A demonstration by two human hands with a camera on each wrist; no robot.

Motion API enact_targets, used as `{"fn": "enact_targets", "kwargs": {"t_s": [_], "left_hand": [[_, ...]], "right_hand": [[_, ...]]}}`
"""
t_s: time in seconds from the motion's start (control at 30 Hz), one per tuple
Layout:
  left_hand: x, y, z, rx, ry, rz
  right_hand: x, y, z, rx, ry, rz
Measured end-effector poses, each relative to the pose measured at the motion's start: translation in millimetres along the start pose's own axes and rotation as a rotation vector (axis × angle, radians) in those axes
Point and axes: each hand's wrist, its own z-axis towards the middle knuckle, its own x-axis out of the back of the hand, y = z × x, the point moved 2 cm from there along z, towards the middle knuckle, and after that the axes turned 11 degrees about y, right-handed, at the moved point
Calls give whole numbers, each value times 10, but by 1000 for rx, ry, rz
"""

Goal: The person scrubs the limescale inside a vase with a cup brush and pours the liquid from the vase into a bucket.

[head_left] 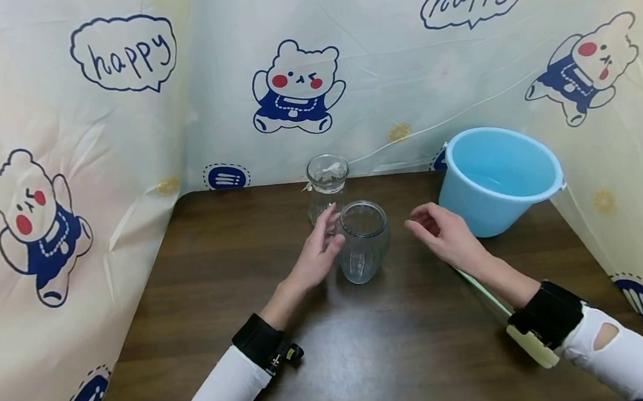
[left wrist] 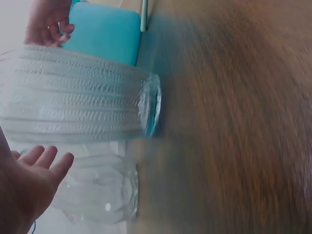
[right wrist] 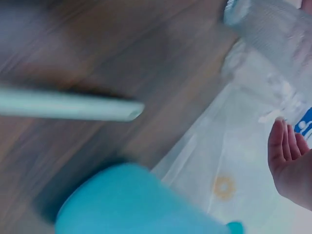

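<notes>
A ribbed clear glass vase (head_left: 363,248) stands upright mid-table. Just to its left is my left hand (head_left: 319,252), fingers loosely bent and holding nothing; in the left wrist view a gap shows between those fingers (left wrist: 51,163) and the ribbed glass. Behind stands a second clear glass vase (head_left: 327,173) with a flared rim and a whitish tie at its neck. My right hand (head_left: 447,233) hovers right of the ribbed vase, fingers relaxed and nothing in them. Beneath the right forearm lies a pale green stick (head_left: 484,291) with a yellowish-green block (head_left: 533,346) at its end.
A light blue bucket (head_left: 473,208) stands at the table's back right, close beyond the right hand. Printed cloth (head_left: 221,120) hangs behind and along both sides of the brown wooden table (head_left: 205,257).
</notes>
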Motion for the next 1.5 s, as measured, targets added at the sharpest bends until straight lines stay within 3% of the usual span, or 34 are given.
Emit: {"fn": "enact_targets", "kwargs": {"t_s": [0.17, 0.3, 0.5, 0.67, 0.83, 1.07, 1.33, 1.5], "left_hand": [[201, -4, -6, 10, 27, 139], [351, -44, -63, 30, 30, 358], [510, -118, -125, -127, 22, 741], [566, -187, -188, -197, -54, 931], [583, -215, -261, -168, -99, 971], [625, -221, -284, -123, -79, 982], [628, -218, -284, -123, -80, 978], [615, -207, -286, -106, -92, 975]], "right_hand": [[-165, -172, 38, -45, -37, 157], [-317, -258, -7, -53, -55, 170], [-539, -354, -71, -72, -33, 204], [-729, -339, -134, -89, 4, 230], [-845, -306, -179, -139, 0, 276], [-886, -339, -145, -122, 13, 374], [-894, -338, -113, -140, 28, 397], [-844, -374, -110, -111, 42, 425]]}}
